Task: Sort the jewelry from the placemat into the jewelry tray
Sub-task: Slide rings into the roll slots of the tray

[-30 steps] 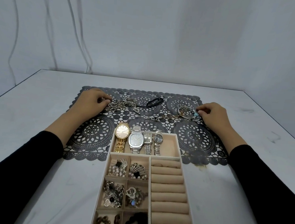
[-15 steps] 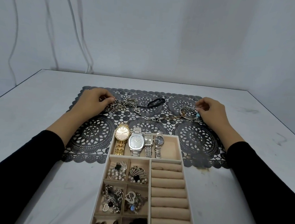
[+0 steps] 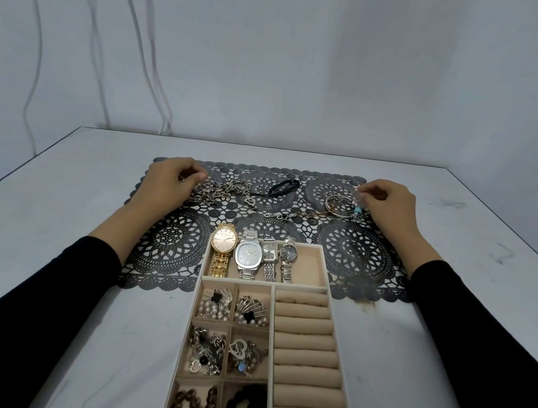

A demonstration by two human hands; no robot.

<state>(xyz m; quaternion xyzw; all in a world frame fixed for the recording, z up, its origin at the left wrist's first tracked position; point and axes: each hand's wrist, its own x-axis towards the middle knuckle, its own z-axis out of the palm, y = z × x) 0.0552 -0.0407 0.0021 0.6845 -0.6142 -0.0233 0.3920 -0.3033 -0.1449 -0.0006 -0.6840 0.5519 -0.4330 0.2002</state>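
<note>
A dark lace placemat (image 3: 174,248) lies across the table. On its far part are a pile of silver chains (image 3: 220,191), a black bracelet (image 3: 284,185), a thin chain (image 3: 292,216) and silver bangles with a turquoise bead (image 3: 341,203). My left hand (image 3: 166,184) has its fingers curled and pinches the left end of the silver chains. My right hand (image 3: 390,205) pinches the far right rim of the bangles. The beige jewelry tray (image 3: 326,272) sits in front with several watches (image 3: 250,255) in its top compartment.
The tray's small left compartments hold pearl pieces (image 3: 214,305), silver charms (image 3: 206,353) and dark bead bracelets (image 3: 194,404). Beige ring rolls (image 3: 306,345) fill its right side. The white table (image 3: 52,206) ends at a grey wall behind the placemat.
Both hands have crept a little farther up the placemat. My right fingers shifted from beside the turquoise bead to the bangles' far rim. My left fingers closed on the chain end.
</note>
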